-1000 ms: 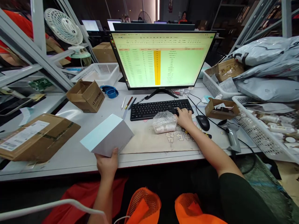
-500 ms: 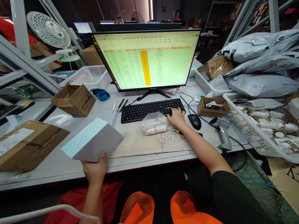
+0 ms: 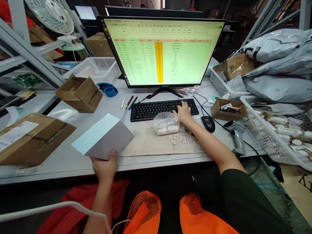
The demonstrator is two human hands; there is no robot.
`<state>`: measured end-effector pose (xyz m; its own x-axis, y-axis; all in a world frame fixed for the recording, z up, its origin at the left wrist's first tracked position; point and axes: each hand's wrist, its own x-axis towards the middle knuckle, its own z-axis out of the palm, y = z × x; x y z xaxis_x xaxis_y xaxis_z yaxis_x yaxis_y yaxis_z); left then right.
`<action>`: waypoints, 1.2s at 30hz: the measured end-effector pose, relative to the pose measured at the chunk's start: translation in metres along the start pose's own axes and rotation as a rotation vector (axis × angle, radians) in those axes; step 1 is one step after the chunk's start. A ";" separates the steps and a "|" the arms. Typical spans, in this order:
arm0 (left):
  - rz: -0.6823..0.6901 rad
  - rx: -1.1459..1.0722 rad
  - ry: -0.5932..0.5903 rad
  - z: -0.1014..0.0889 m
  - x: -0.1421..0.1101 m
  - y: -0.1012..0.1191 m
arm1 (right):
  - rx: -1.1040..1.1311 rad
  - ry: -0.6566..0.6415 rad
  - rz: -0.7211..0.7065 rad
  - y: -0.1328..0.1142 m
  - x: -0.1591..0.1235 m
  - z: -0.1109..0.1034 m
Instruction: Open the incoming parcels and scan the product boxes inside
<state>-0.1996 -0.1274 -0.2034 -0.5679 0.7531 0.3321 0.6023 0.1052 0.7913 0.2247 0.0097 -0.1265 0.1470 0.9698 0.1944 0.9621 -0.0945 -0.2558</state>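
Note:
My left hand grips the lower edge of a pale blue and grey box, tilted above the desk's front part. On the right end of the black keyboard rests my right hand, its fingers spread over the keys. Just left of that hand, a bubble-wrapped item lies on the desk mat. Behind the keyboard the monitor shows a spreadsheet with one orange column. To the right of my right forearm sits a black mouse.
At left are a taped carton, an open carton and blue tape. Pens lie by the keyboard. On the right stand a small open box, a scanner, a white basket of bottles and stacked grey parcels.
The camera view shifts left and right and tips slightly downward. My right hand's fingers move slightly leftward over the keys. My left hand keeps hold of the box.

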 end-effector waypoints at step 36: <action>-0.057 -0.161 -0.058 0.003 0.006 0.007 | 0.004 0.006 -0.099 0.023 -0.041 0.006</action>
<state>-0.1968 -0.1202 -0.1975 -0.5626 0.7855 0.2577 0.4699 0.0474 0.8815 0.2397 -0.0307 -0.1456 0.0523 0.9731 0.2244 0.9711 0.0028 -0.2387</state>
